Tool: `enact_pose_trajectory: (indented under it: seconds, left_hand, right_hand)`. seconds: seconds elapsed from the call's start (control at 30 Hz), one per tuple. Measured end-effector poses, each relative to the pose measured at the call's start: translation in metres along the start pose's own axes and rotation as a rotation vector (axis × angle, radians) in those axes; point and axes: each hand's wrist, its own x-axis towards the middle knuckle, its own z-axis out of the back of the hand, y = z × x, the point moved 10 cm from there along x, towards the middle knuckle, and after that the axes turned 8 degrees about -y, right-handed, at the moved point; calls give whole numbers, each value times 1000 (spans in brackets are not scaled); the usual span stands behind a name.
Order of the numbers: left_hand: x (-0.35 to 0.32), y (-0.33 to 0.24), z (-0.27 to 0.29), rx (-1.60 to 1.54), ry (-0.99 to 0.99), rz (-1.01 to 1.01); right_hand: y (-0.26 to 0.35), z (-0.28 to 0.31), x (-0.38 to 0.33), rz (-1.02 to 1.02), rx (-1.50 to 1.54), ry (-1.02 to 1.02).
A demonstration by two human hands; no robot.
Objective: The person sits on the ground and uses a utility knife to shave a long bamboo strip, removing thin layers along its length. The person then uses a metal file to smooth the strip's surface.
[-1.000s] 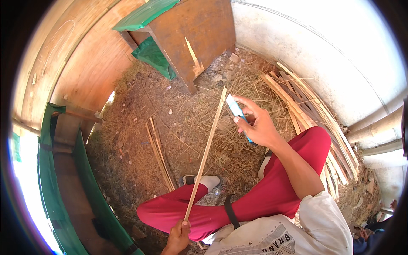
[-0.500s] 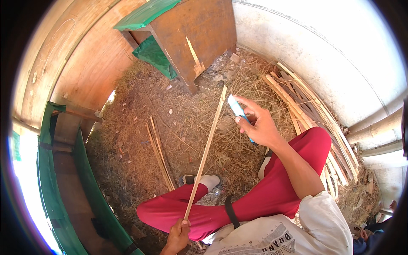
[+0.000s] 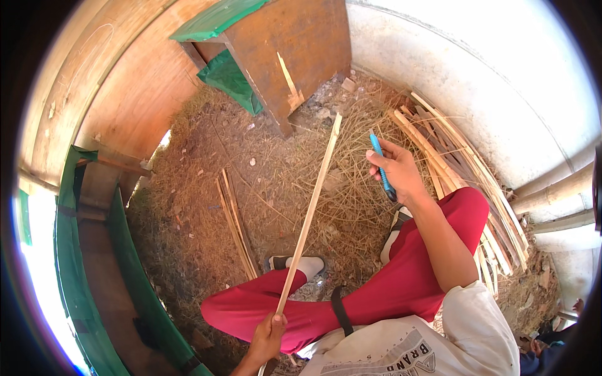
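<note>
My left hand [image 3: 268, 335] is closed around the lower end of a long, thin wooden strip [image 3: 310, 210], near my bent left knee. The strip slants up and away to the right, its far tip pale and roughly cut. In my right hand [image 3: 402, 174] is a blue utility knife [image 3: 376, 144] with a dark end, gripped between thumb and fingers. The knife points up, to the right of the strip's upper part and apart from it.
A pile of long split strips [image 3: 464, 166] lies on the right along the pale wall. Two or so thin strips [image 3: 233, 219] rest on the straw-strewn ground at left. A brown wooden cabinet [image 3: 301, 37] stands ahead; a green-edged wooden frame [image 3: 116, 263] is at left. Part of another person [image 3: 542, 351] shows lower right.
My right hand has moved right with the knife, away from the strip, and the knife has turned more upright. The strip's far tip has shifted slightly up and right.
</note>
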Motion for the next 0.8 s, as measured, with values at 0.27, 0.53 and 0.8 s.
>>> enact_pose_trajectory:
  seconds: [0.27, 0.53, 0.8]
  left_hand:
    - [65, -49, -33, -344, 281, 239]
    - [123, -59, -51, -446, 260, 316]
    - [160, -75, -44, -249, -156, -30]
  right_hand:
    - [-3, -22, -18, 0, -233, 88]
    - [-17, -53, -26, 327, -717, 170]
    - [-30, -80, -52, 540, -1005, 259]
